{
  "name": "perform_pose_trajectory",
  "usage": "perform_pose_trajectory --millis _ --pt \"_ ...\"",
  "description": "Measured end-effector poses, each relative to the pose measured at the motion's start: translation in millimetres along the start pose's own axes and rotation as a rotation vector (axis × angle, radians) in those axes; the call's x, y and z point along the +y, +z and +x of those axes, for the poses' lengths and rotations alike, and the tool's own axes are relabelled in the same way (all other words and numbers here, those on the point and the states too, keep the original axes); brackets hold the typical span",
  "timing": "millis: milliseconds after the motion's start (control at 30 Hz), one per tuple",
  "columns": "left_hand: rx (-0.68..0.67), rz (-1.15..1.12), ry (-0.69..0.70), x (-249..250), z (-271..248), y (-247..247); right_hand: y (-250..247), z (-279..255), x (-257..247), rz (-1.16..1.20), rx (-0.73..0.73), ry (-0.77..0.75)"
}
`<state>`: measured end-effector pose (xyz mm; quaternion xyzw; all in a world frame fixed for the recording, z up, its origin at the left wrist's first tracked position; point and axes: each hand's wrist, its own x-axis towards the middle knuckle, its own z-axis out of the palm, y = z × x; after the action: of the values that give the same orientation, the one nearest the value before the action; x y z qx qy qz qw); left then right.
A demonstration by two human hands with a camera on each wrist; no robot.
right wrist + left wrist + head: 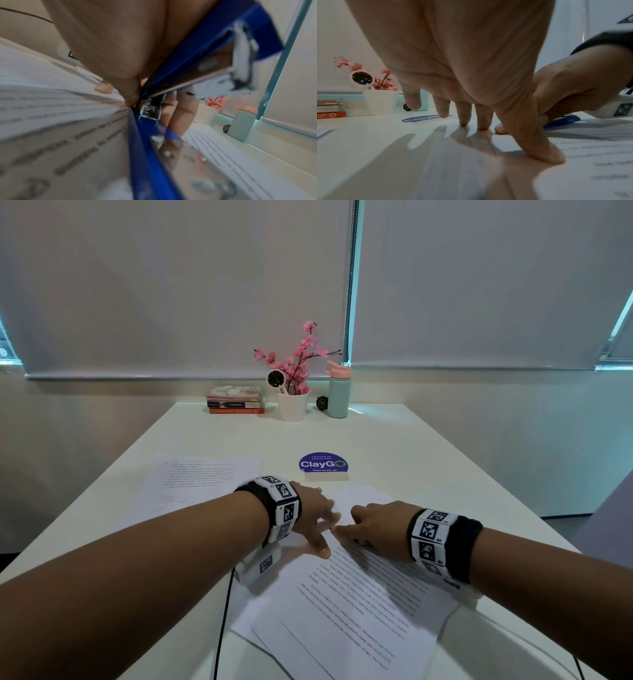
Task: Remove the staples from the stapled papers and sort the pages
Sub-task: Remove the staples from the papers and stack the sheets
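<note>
White printed pages [356,604] are pinned to the table [394,436] by the straightened fingers of the left hand [313,518]. Beside them, a blue stapler [202,44] is gripped by the right hand [380,525], its tip at the pages' top corner.

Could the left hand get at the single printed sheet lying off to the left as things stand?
Probably yes. The left hand only presses straight fingers on the stapled papers and holds nothing. The single sheet lies just beside that forearm, with nothing visible between; letting go would free the stack, though.
</note>
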<state>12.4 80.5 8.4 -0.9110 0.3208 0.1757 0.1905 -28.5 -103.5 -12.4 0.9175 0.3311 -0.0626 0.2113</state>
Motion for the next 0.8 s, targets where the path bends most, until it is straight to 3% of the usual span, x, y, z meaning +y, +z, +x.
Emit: perform_pose_trajectory --millis 433,800 --pt "0.022 -0.145 0.002 -6 -2 7 -11 0 -3 -0.011 -0.057 -0.003" --pt "-0.012 0.055 0.025 8 -4 -13 -15 0 -5 -0.012 -0.071 -0.005"
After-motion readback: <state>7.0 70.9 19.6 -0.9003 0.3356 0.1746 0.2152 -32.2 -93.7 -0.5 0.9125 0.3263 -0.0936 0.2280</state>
